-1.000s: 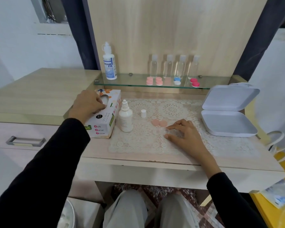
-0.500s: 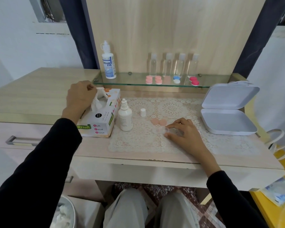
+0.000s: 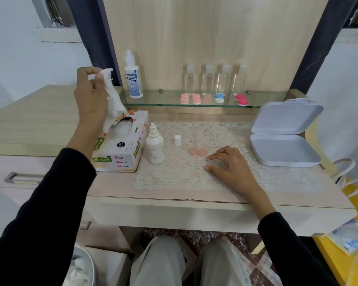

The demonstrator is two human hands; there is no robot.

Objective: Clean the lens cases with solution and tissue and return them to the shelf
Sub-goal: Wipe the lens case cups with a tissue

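Over the desk (image 3: 174, 196), left hand (image 3: 90, 96) pinches tissue (image 3: 113, 98) aloft; right hand (image 3: 230, 165) pinches lens case (image 3: 198, 162).

Mid-frame, the mat (image 3: 174, 176) bears a small bottle (image 3: 155, 146), a cap (image 3: 177, 140) to its right and the lens case (image 3: 201, 162) lower right (partly under the right hand (image 3: 229, 164)). The tissue box (image 3: 120, 147) sits left of the mat and the open box (image 3: 283, 141) right. The shelf (image 3: 163, 99) behind holds bottles (image 3: 215, 80) and more cases (image 3: 196, 99).

My tissue box (image 3: 120, 149) says "Mysoft" in green and "Soft Facial Tissue" on its front. The big bottle (image 3: 133, 79) on the glass shelf (image 3: 163, 101) says "DREAM EYE" in blue. The words on the small white bottle (image 3: 155, 149) are too tiny to read.
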